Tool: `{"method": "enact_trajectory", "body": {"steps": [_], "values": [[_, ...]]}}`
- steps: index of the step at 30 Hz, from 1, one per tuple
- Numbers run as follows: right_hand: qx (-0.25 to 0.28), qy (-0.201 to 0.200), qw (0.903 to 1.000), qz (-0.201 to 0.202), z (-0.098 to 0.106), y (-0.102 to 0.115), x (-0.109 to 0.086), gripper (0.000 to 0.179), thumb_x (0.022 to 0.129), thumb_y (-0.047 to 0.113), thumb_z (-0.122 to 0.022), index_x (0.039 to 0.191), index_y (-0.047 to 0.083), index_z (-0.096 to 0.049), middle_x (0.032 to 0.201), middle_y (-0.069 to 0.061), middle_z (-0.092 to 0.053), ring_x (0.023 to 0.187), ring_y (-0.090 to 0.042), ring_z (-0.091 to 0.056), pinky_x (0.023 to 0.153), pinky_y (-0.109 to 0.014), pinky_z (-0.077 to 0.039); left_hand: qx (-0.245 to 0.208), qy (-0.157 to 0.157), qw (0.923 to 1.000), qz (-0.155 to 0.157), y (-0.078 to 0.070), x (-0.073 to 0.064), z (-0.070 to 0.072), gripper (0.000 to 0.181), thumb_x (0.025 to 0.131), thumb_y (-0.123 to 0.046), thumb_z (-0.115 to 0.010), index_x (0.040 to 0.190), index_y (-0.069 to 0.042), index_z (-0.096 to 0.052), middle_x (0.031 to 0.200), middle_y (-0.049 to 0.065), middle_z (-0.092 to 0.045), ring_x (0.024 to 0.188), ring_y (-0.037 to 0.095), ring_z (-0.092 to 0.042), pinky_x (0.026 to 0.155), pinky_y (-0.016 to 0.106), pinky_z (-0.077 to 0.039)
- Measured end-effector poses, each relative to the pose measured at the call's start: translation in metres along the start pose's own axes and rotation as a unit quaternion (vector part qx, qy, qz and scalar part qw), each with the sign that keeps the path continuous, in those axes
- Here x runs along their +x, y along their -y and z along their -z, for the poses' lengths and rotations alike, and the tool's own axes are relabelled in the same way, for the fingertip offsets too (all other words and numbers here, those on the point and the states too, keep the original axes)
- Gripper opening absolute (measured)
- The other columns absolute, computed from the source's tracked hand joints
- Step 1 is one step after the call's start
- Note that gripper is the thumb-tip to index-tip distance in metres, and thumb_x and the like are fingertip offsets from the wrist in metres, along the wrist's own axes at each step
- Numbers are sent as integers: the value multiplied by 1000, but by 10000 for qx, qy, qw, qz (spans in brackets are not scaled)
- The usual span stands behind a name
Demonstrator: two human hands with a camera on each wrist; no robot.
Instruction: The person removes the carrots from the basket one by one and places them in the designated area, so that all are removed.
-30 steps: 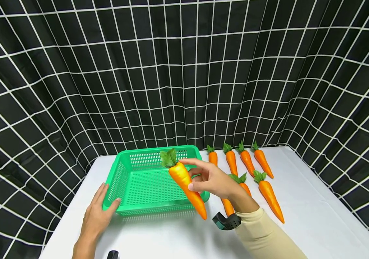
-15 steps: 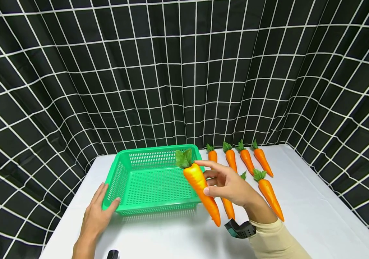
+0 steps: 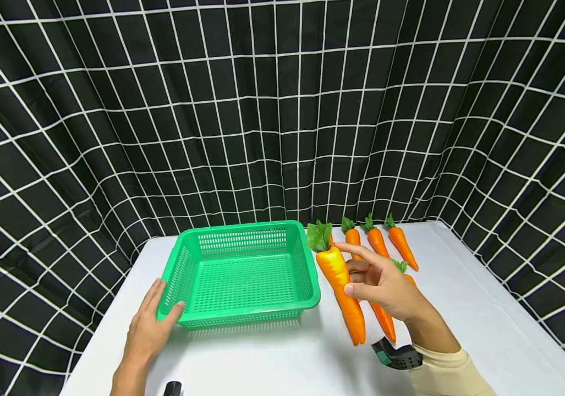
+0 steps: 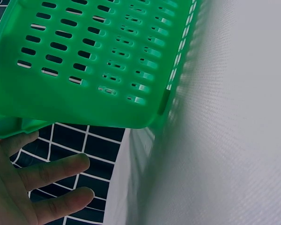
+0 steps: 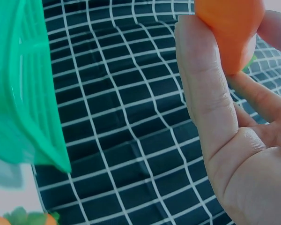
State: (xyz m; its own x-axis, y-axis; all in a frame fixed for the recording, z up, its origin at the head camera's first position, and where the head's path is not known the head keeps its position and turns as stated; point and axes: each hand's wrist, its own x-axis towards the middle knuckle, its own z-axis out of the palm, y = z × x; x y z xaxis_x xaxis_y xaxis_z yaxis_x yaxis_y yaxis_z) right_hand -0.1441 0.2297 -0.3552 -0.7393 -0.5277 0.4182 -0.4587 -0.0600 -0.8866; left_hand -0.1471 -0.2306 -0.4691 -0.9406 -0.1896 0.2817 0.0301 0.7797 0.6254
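Note:
My right hand (image 3: 386, 289) pinches a bright orange carrot (image 3: 344, 294) with green leaves, thumb on its near side and fingers along its upper side. This carrot hangs tilted just right of the green basket (image 3: 242, 317), its leaves up and its tip toward me. In the right wrist view, thumb and fingers meet round the carrot (image 5: 232, 33). My left hand (image 3: 148, 330) rests at the basket's near left corner, thumb over the rim. The left wrist view shows straight, spread fingers (image 4: 61, 171) below the basket's slotted wall (image 4: 79, 103).
Several carrots (image 3: 403, 247) lie on the white table (image 3: 475, 308) right of the basket, some partly hidden behind my right hand and the held carrot. A small black object (image 3: 172, 389) shows at the near edge. A black curtain (image 3: 282, 110) with white grid lines surrounds the table.
My right hand has carried the carrot rightward, from over the basket's right part to beside the basket, and now covers other carrots. My left hand and the basket stay in place.

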Motion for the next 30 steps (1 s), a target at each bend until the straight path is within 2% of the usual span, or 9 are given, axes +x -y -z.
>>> {"method": "enact_trajectory", "body": {"steps": [6, 13, 21, 30], "values": [[-51, -220, 9997, -37, 11, 3, -12, 63, 89, -12, -59, 146, -1, -35, 121, -25, -56, 106, -33, -61, 83, -41, -54, -11, -32, 10000, -46, 1, 0, -1, 75, 91, -47, -60, 152, -13, -32, 157, 4, -25, 135, 45, -29, 99, 65, -29], [-354, -642, 9968, -306, 31, 8, -28, 63, 90, -12, -57, 148, 3, -35, 119, -21, -59, 99, -31, -63, 72, -41, -57, -22, -52, 9999, -87, 1, -1, -2, 75, 91, -45, -61, 152, -12, -33, 157, 5, -25, 135, 45, -29, 100, 65, -29], [-1049, -1209, 9855, -566, 55, 13, -43, 63, 91, -7, -60, 148, 8, -36, 118, -12, -60, 97, -23, -64, 74, -34, -57, 25, -64, 9999, -135, 1, 0, -1, 75, 92, -48, -59, 152, -12, -32, 157, 6, -25, 134, 47, -29, 100, 65, -28], [-1273, -1590, 9755, -832, 80, 10, -57, 62, 93, -4, -60, 148, 9, -37, 114, -7, -62, 91, -24, -67, 69, -39, -58, 40, -4, 9999, -124, 1, -1, 0, 75, 92, -48, -58, 152, -11, -31, 157, 6, -24, 133, 48, -29, 100, 66, -28]]}}
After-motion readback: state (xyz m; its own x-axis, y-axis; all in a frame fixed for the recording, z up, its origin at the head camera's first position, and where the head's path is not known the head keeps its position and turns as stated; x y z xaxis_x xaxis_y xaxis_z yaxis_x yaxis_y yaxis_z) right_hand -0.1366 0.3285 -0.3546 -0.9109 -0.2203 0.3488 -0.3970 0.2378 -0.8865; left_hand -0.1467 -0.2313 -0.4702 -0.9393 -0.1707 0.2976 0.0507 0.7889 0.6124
